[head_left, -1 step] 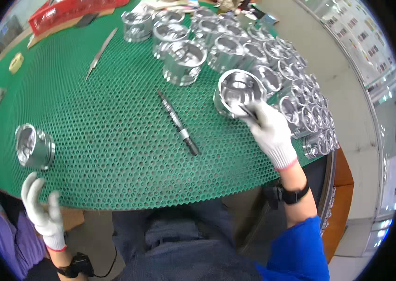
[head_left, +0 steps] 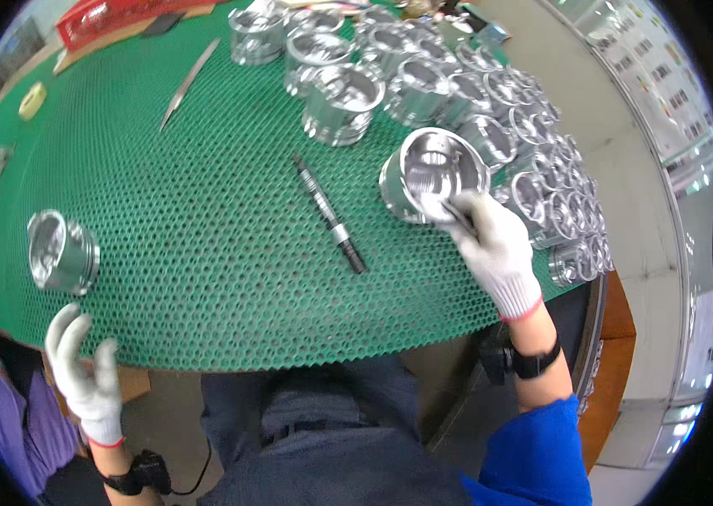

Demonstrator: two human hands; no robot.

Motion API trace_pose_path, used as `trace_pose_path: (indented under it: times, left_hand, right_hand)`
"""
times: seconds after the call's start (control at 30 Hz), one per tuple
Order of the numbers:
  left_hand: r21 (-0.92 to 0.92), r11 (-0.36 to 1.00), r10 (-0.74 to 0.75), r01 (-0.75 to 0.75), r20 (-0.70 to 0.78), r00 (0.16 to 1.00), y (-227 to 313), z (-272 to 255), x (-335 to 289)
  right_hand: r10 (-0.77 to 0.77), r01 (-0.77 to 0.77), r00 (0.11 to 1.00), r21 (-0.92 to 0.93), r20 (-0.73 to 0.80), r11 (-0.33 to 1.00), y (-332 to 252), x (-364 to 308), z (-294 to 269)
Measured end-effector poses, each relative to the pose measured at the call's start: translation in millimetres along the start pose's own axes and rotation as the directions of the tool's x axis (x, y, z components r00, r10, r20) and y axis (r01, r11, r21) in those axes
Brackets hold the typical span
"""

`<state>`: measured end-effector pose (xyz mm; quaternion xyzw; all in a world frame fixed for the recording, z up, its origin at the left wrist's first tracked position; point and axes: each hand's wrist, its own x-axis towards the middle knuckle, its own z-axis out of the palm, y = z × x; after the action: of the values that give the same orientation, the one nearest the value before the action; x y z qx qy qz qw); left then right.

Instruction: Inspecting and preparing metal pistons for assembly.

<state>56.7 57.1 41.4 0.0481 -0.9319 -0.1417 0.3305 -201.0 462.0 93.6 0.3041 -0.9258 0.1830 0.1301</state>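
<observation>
One metal piston [head_left: 434, 164] in the head view is right of centre on the table [head_left: 230, 244], its rim apparently pinched by the right hand's [head_left: 495, 240] fingers, a one-edged hold that could slip and knock neighbouring pistons [head_left: 490, 139], while the left hand's [head_left: 84, 367] fingers are loosely spread, empty.

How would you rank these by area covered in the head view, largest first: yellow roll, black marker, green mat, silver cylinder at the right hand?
1. Green mat
2. Silver cylinder at the right hand
3. Black marker
4. Yellow roll, farther off, so its real size is unsure
</observation>
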Motion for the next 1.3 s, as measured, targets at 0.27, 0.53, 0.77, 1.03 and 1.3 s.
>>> trace_pose_path:
  times: [0.27, 0.53, 0.77, 1.03, 1.3]
  left_hand:
    - [-0.189, 0.981, -0.027, 0.051, 0.127, 0.991, 22.5, 45.6, 8.9]
    - [-0.221, 0.968, -0.080, 0.118, 0.177, 0.981, 40.8, 20.2, 10.5]
    - [-0.252, 0.883, 0.446, -0.396, 0.186, 0.875, 72.5, 39.0, 63.6]
    - [-0.640, 0.202, -0.516, 0.741, 0.573, 0.636, 87.3, 13.9, 9.8]
    - [-0.687, 0.207, -0.494, 0.697, 0.542, 0.680, 96.9, 10.2, -3.7]
  right_hand:
    - [-0.439, 0.387, 0.835, 0.213, 0.331, 0.897, -92.3, -19.4, 33.5]
    - [0.086, -0.225, 0.952, 0.481, 0.293, 0.848, -73.1, -55.6, 31.0]
    - [0.311, -0.611, 0.791, 0.693, 0.526, 0.382, -78.3, -75.5, 37.3]
    - [0.264, -0.617, 0.785, 0.671, 0.560, 0.412, -64.5, -79.4, 41.5]
    - [0.185, -0.575, 0.788, 0.594, 0.588, 0.562, -74.1, -63.9, 34.3]
